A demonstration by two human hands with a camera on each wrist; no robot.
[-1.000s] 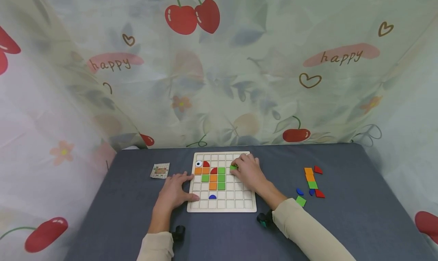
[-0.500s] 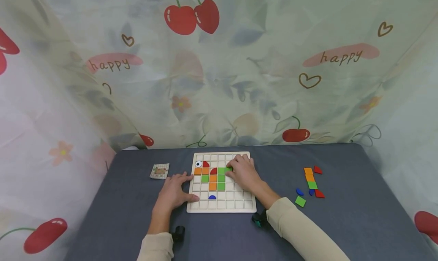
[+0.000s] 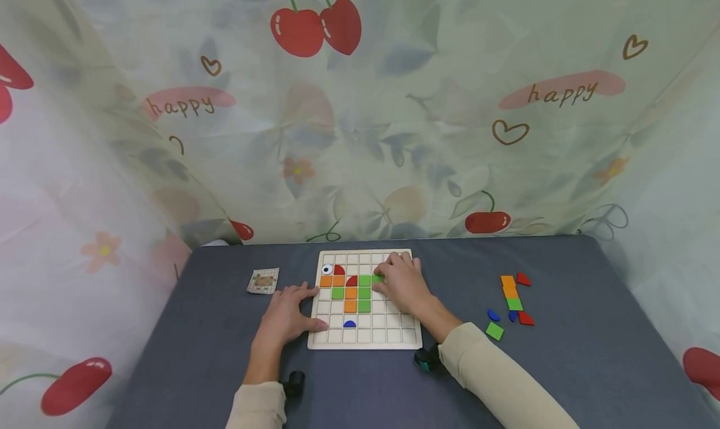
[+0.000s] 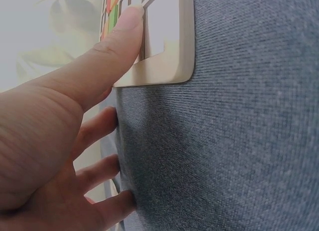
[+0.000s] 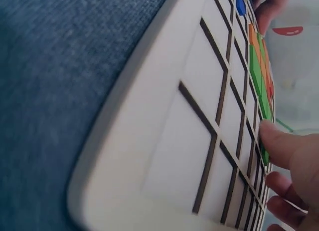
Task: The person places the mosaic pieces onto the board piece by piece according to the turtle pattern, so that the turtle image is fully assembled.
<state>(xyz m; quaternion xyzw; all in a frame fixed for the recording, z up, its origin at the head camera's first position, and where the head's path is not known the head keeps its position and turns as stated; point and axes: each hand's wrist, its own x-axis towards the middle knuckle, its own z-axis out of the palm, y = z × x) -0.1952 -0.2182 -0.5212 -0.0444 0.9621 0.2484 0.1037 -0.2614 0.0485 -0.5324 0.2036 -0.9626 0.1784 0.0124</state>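
Note:
A pale wooden grid board [image 3: 385, 336] holds orange, green, red and blue tiles, plus an eye tile [image 3: 327, 269] at upper left. My left hand [image 3: 285, 314] lies along its left side; in the left wrist view the thumb [image 4: 117, 39] rests on the board's corner, and the other fingers spread toward the cloth. At the board's upper right, my right hand [image 3: 402, 282] holds a green square tile [image 3: 377, 279] between thumb and fingers, at the cell right of the green column [image 3: 364, 293]. Its fingers partly cover that tile. In the right wrist view, the thumb [image 5: 281, 143] touches it.
Loose tiles lie to the right on the dark cloth: orange ones [image 3: 509, 286], green ones [image 3: 495, 331], red ones [image 3: 525, 318] and blue ones [image 3: 493, 315]. A small pattern card [image 3: 262, 281] lies left of the board. A printed curtain [image 3: 360, 135] hangs behind the table.
My right hand has moved slightly left with the green square tile, bringing it beside the green column; it has hardly moved in the last half second. My left hand stays in place.

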